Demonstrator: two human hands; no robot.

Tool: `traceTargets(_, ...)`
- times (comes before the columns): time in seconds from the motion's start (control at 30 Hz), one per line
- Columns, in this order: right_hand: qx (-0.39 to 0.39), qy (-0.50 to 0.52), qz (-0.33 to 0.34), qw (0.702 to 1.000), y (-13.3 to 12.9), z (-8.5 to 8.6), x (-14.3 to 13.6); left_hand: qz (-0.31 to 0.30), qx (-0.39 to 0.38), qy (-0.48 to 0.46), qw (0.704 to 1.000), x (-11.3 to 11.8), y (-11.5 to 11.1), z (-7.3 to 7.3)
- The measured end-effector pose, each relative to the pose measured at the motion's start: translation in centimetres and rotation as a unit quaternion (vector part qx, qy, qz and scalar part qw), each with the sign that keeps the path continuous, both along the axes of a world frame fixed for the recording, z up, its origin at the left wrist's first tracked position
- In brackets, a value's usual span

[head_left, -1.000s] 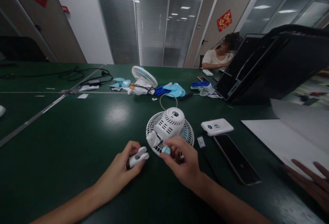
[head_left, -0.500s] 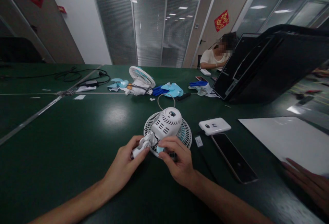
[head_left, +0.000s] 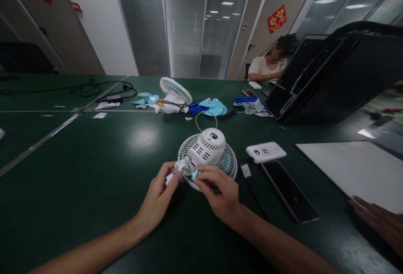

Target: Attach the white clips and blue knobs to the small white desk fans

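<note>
A small white fan [head_left: 204, 148] lies on its round grille [head_left: 231, 158], its motor housing facing up. My left hand [head_left: 162, 186] is closed round the white jointed bracket [head_left: 183, 165] at the near side of the housing, thumb on top. Between the thumb and fingers of my right hand [head_left: 222, 188] is a light blue knob [head_left: 195, 175]. A thin metal shaft shows between the knob and the bracket; whether its tip sits inside the bracket I cannot tell. Behind the housing a wire loop [head_left: 216, 119] stands up.
Right of the fan lie a white power bank [head_left: 266, 152], a dark phone [head_left: 289, 190] and a white board [head_left: 352, 169] with another person's hand [head_left: 378, 223] beside it. Farther back are a second fan [head_left: 174, 95], blue blades [head_left: 214, 107], gloves [head_left: 248, 103] and a large black case [head_left: 333, 76].
The blue knob has turned and come up beside the bracket, baring the metal shaft. My left hand has tilted the bracket a little. The whole view has shifted slightly.
</note>
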State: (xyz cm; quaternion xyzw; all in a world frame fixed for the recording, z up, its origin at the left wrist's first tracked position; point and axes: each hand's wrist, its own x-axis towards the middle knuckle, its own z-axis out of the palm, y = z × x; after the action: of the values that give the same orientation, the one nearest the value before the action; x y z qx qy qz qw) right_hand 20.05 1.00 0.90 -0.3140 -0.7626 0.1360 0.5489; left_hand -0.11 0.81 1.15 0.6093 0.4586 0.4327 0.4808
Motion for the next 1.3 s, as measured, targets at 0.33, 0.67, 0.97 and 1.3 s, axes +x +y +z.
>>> traceTargets(0.33, 0.052, -0.043, -0.031, 0.997, -0.1, 0.0, -0.2, -0.005, 0.012, 0.048, 0.999, 0.3, 0.3, -0.2)
traceTargets(0.67, 0.066, -0.109, -0.026, 0.991, -0.1, -0.6, -0.3, -0.066, 0.035, 0.068, 0.995, 0.2, -0.6, 0.4)
traceTargets(0.97, 0.1, -0.192, -0.049, 0.975, 0.3, 0.2, 0.4, -0.091, 0.055, 0.08, 0.991, -0.1, -0.8, 1.1)
traceTargets(1.3, 0.01, -0.168, -0.058, 0.984, -0.2, 1.6, 0.7, -0.103, 0.044, 0.088, 0.99, 0.0, -1.2, 0.8)
